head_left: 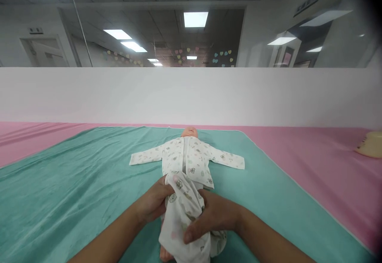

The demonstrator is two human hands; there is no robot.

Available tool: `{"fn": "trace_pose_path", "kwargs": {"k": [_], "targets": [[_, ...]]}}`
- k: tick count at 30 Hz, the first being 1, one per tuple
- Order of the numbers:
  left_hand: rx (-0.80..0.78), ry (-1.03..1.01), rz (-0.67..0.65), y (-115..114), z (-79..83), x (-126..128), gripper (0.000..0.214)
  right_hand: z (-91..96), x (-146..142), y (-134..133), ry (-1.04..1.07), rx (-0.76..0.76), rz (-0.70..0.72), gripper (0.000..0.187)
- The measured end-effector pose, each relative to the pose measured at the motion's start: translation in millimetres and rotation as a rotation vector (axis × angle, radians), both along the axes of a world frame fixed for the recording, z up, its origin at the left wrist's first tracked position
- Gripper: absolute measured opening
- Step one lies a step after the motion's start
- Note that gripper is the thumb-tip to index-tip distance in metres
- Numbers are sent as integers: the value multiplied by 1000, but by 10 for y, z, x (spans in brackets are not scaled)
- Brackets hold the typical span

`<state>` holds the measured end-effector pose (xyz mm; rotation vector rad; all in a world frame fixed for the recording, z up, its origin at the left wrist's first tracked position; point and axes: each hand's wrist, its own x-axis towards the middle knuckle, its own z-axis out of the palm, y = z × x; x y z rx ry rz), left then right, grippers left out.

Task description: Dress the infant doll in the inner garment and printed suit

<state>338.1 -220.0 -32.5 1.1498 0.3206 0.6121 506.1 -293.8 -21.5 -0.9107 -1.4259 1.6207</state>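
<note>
A baby doll (190, 132) lies on its back on the green cloth, head toward the wall. It wears a white printed baby jacket (199, 157) with both sleeves spread out and the front edges nearly meeting. Bunched over the doll's legs are matching printed baby pants (182, 219). My left hand (155, 199) pinches their upper left edge, its fingertips partly behind the fabric. My right hand (213, 217) grips them from the right, thumb lying on top and the other fingers hidden. One doll foot (166, 254) shows below the fabric at the left.
The green cloth (74, 187) is spread with some wrinkles over a pink cover (301, 155). A pale yellow container (370, 144) stands at the far right. Behind the surface rises a low white wall (179, 96) with glass above it.
</note>
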Motion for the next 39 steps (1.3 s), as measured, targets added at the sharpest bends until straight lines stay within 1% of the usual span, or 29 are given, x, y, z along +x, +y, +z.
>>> {"fn": "trace_pose_path", "kwargs": {"k": [2,5,6,8,10,13,15,17,19,21,24,26,28,31,34,37,39], "targets": [[37,35,-40,12,18,-28,26,-49,5,15,95,-18,23,44],[122,118,-148,22,73,-61,36,-139,2,48,328,-49,-55,44],[162,155,-191,18,95,-64,39,-157,0,55,377,-59,-73,45],[234,214,-231,3,129,-59,45,-159,-1,60,388,-64,-71,47],[260,211,-175,-12,134,-50,48,-119,2,52,328,-43,-36,49],[185,104,-53,-9,82,-50,41,-33,2,33,206,2,24,52],[101,36,-31,10,35,-57,40,6,-6,25,134,17,36,53],[26,-15,-45,33,3,-64,41,16,-24,24,106,9,40,49],[-17,-50,-81,50,-3,-71,41,-4,-46,31,152,-5,58,39],[-21,-40,-142,54,15,-76,42,-51,-66,48,253,-23,54,27],[9,3,-183,32,53,-77,45,-151,-84,86,368,-46,-10,12],[43,6,-152,11,61,-72,45,-207,-92,110,351,-59,-64,8],[80,-9,-92,-4,50,-68,47,-229,-101,121,276,-50,-133,9],[110,-30,15,-29,44,-76,57,-195,-119,99,195,-6,-196,25],[172,25,121,-118,133,-96,67,-144,-132,61,243,35,-168,38],[332,203,185,-302,291,-83,75,-133,-129,58,319,75,-111,52],[522,367,261,-434,368,-41,83,-149,-125,78,337,117,-123,55]]}}
